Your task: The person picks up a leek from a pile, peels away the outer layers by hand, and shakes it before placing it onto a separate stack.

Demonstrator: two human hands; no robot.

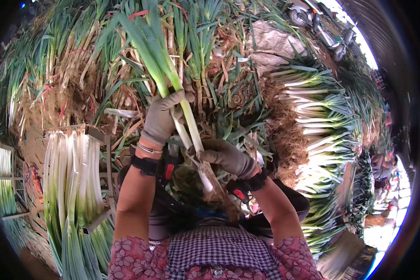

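Two long leeks (190, 122) slant across the middle, green leaves toward the far side and root ends toward my lap. My left hand (159, 119), in a grey-brown glove, is wrapped round them where green turns to white. Lower down, my right hand (225, 157), gloved alike, has its fingers closed at the white stalk of the right-hand leek. A brownish, dry outer layer (214, 179) hangs loose from that stalk below the right fingers. The fingertips of the right hand are partly hidden, so their exact hold on stalk or layer is unclear.
Cleaned leeks (72, 172) lie in a metal frame (95, 134) at the left. A long row of leeks (317, 121) with roots inward curves along the right. Untrimmed leeks (79, 56) in tied bundles fill the far side. A crumpled pale sack (275, 44) and a scooter (319, 28) are far right.
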